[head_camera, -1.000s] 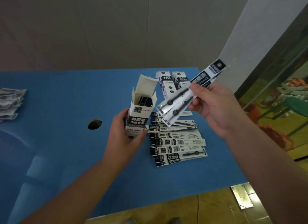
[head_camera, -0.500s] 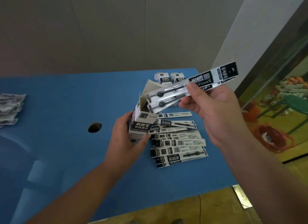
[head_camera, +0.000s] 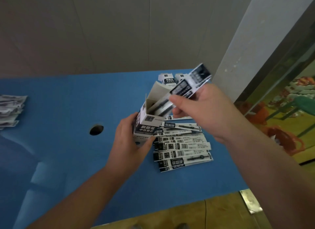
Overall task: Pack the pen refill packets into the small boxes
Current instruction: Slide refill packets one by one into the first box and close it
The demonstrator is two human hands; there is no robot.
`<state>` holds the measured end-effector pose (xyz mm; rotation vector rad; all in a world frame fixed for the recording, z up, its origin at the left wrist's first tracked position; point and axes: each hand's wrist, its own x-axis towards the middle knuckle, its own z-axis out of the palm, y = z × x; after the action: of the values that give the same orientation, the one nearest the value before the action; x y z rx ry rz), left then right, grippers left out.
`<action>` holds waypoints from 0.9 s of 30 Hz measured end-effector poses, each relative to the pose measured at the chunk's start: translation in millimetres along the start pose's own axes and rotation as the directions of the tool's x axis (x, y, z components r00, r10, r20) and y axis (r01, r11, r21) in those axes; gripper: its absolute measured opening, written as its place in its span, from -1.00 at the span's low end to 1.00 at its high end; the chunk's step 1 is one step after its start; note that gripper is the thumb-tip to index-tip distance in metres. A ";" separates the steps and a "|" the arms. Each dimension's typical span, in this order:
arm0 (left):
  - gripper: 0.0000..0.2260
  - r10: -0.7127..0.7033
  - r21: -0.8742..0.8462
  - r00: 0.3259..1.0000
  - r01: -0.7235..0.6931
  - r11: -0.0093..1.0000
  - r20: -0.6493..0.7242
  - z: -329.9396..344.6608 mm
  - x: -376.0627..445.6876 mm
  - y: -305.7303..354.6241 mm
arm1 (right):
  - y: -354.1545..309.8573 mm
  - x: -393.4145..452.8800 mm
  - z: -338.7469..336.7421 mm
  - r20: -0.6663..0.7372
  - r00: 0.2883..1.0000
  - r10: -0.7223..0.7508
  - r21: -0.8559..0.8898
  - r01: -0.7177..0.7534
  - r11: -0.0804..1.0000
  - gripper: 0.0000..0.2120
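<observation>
Two hands busy over the blue desk. Left hand grips an open small box, tilted, flap up. Right hand pinches a couple of refill packets, lower ends inside the box mouth. More packets fanned flat just right of the box, near the desk's right edge. Two closed boxes at the far edge. Wrapper pile at the left edge. Round hole mid-desk.
</observation>
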<state>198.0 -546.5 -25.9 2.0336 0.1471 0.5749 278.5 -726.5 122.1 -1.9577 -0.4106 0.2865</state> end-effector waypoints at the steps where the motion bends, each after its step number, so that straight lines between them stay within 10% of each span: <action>1: -0.36 -0.001 -0.002 1.000 0.001 1.000 0.008 2.1 0.0 1.1 | -0.2 1.1 2.7 0.022 1.000 -0.005 -0.048 0.006 0.999 -0.95; 6: -0.34 -0.063 -0.081 0.998 0.061 0.995 -0.023 6.0 2.3 9.0 | 11.4 7.5 -4.4 -0.043 0.990 -0.132 -0.130 0.125 0.984 -0.57; 10: -0.36 -0.108 -0.098 0.993 0.103 0.990 -0.042 4.4 6.5 7.1 | 39.3 19.1 -14.4 -0.019 0.997 -0.078 -0.087 0.076 0.993 -0.73; 17: -0.41 -0.185 -0.115 0.982 0.180 0.977 -0.036 13.4 3.2 13.1 | 107.4 66.0 -7.2 0.222 0.975 0.007 -0.764 0.170 0.623 -0.63; 27: -0.42 -0.242 -0.090 0.967 0.235 0.968 -0.078 24.5 -0.4 19.1 | 138.6 104.9 8.1 0.375 0.913 0.161 -0.805 0.234 0.545 -0.54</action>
<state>206.3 -575.8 -19.9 1.8790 0.4105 0.5106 392.4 -728.8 -9.3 -2.8542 -1.0241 0.5535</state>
